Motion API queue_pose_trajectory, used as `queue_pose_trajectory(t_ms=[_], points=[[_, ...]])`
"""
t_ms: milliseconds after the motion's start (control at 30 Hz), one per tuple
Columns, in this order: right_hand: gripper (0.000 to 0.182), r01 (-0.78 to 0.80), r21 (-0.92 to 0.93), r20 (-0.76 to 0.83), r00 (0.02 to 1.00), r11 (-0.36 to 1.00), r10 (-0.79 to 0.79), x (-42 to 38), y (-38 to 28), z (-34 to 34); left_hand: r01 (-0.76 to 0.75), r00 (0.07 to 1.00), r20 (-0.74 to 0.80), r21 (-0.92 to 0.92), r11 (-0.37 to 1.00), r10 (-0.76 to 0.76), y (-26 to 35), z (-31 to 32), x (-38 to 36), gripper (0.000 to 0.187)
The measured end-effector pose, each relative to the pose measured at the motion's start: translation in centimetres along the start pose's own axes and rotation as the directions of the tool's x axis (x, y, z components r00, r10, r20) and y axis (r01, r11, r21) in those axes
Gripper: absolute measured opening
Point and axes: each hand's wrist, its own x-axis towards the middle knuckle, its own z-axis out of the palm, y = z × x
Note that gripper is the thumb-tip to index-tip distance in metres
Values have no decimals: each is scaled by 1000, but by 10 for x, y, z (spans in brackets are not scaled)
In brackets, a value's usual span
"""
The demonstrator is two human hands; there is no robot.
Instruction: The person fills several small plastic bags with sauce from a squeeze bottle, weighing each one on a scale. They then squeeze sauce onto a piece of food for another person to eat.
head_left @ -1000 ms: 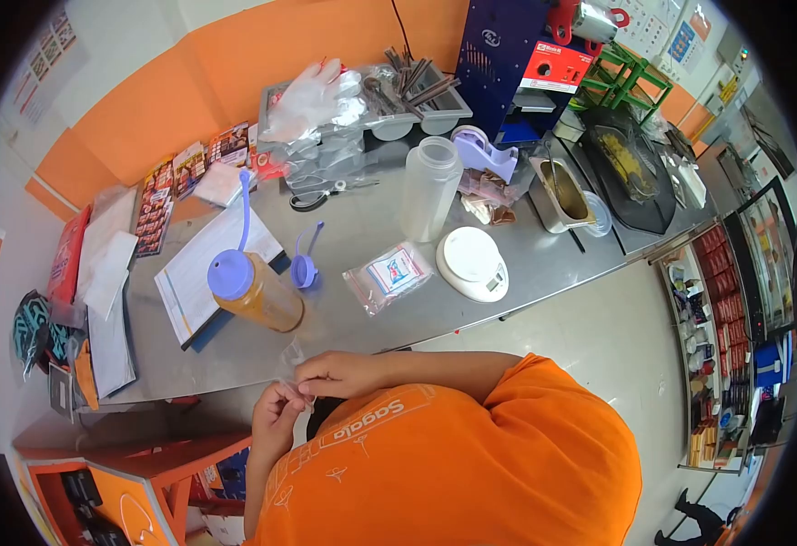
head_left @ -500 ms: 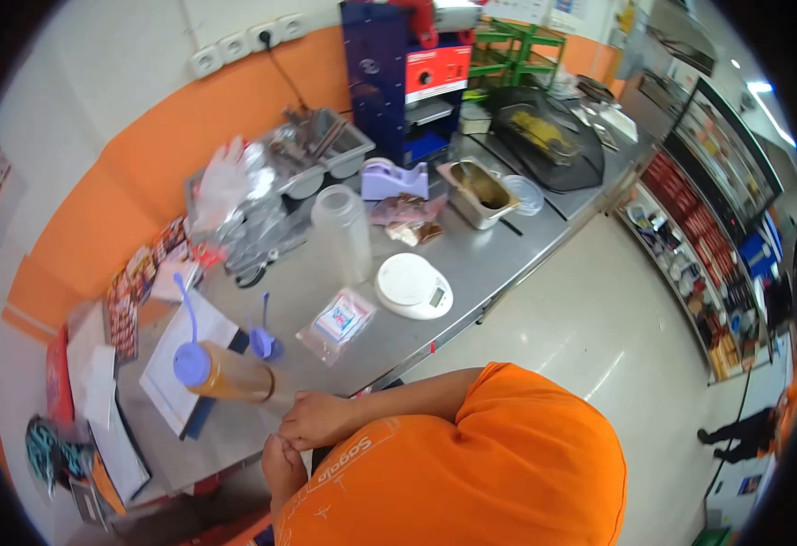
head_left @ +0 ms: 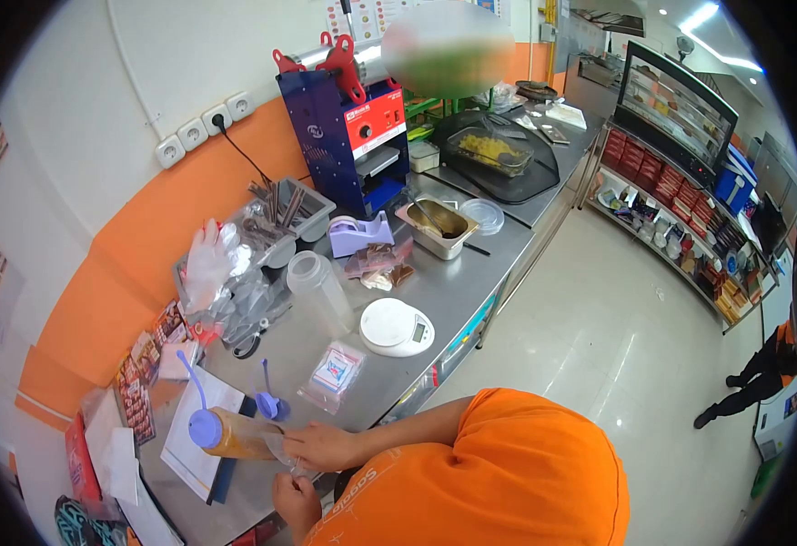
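My right hand [head_left: 319,447] is closed with its fingertips on a piece of thin clear plastic [head_left: 277,444], perhaps a small bag. Just below it, my left hand [head_left: 296,500] is also closed, its fingertips meeting the plastic's lower edge. A squeeze bottle [head_left: 239,435] with a purple cap and orange-brown contents is beside the plastic, near an open notebook [head_left: 200,428]. Beyond it sits a purple pump lid [head_left: 271,405]. A packet of small clear bags [head_left: 333,375] lies on the steel counter, close to a white kitchen scale [head_left: 397,328].
An empty clear bottle [head_left: 321,291] stands behind the scale. Further back are a purple tape dispenser [head_left: 360,237], a metal pan [head_left: 437,227], a grey utensil bin [head_left: 303,214] and a blue cup sealer [head_left: 335,136]. A person in dark trousers [head_left: 751,375] stands far right.
The view has tilted up and shifted, so the counter items appear lower and further left. My hands have moved slightly apart, and clear plastic now shows between them and the squeeze bottle.
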Motion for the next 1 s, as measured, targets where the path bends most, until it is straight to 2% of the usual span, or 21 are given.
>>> queue_pose_trajectory(t_ms=[67, 100, 133, 167, 233, 300, 367, 433, 500, 567, 600, 633, 700, 733, 767, 800, 833, 900, 933, 967, 1000], points=[[19, 67, 3, -33, 997, 998, -67, 2, 4, 5, -236, 910, -323, 114, 965, 261, 8, -7, 3, 24], [18, -35, 235, 95, 995, 971, 13, 5, 0, 1, -245, 905, -330, 117, 963, 270, 16, -15, 5, 24], [18, -164, 441, 241, 969, 882, 59, 7, -3, 0, -335, 877, -289, 204, 920, 383, 27, -26, 6, 36], [18, -157, 441, 240, 969, 884, 53, 9, -6, 0, -417, 842, -237, 287, 863, 485, 33, -32, 6, 48], [13, -279, 602, 364, 930, 748, 53, 14, -10, 1, -407, 856, -255, 202, 891, 449, 21, -19, 1, 51], [15, -272, 581, 365, 930, 767, 53, 16, -13, 5, -402, 866, -272, 117, 908, 418, -4, -1, -1, 54], [18, -266, 552, 359, 931, 791, 62, 19, -15, 9, -186, 900, -394, 43, 982, 188, -30, 12, -1, 52], [12, 188, 291, 13, 980, 938, -200, 21, -20, 10, -155, 899, -395, 121, 980, 191, -41, 12, -2, 52], [8, 288, 236, -81, 958, 928, -277, 23, -24, 11, -113, 901, -393, 201, 973, 186, -31, 4, -3, 51], [5, 379, 178, -172, 921, 908, -351, 28, -21, 12, -175, 864, -404, 317, 932, 300, 8, -19, -8, 48], [5, 235, 286, 146, 947, 929, -285, 32, -11, 15, -175, 865, -403, 316, 933, 299, 1, -15, -6, 48], [5, 60, 341, 455, 863, 938, -220, 36, -9, 13, -186, 850, -399, 383, 905, 344, -10, -10, -4, 49], [11, -55, 312, 493, 863, 948, -112, 42, -8, 6, -189, 839, -391, 445, 875, 380, -22, -13, -2, 51], [17, -165, 280, 529, 848, 946, -8, 45, -9, -2, -215, 904, -304, 283, 935, 300, -18, -25, -2, 54], [17, -174, 290, 547, 837, 941, -14, 47, -9, -9, -203, 954, -199, 112, 973, 222, -14, -37, -4, 57], [24, -92, 282, 520, 851, 955, -72, 49, -9, -17, -84, 990, -123, -167, 982, 64, -13, -51, 1, 55], [31, -9, 278, 492, 860, 961, -134, 49, -10, -20, -45, 993, -119, -164, 985, 26, -22, -59, -1, 55], [41, 162, 197, 356, 907, 967, -224, 39, -7, -13, 171, 985, 43, -151, 974, -166, -45, -76, -13, 42], [44, -68, 399, 323, 944, 914, -71, 35, -2, -4, 63, 995, -75, -22, 998, -64, -68, -79, -14, 40], [47, -287, 578, 344, 935, 764, 91, 35, -1, 6, -20, 985, -170, 132, 991, 42, -84, -83, -20, 38], [47, -135, 385, 278, 960, 913, 25, 38, -4, 1, 62, 958, -288, 179, 982, -8, -73, -94, -26, 40]])
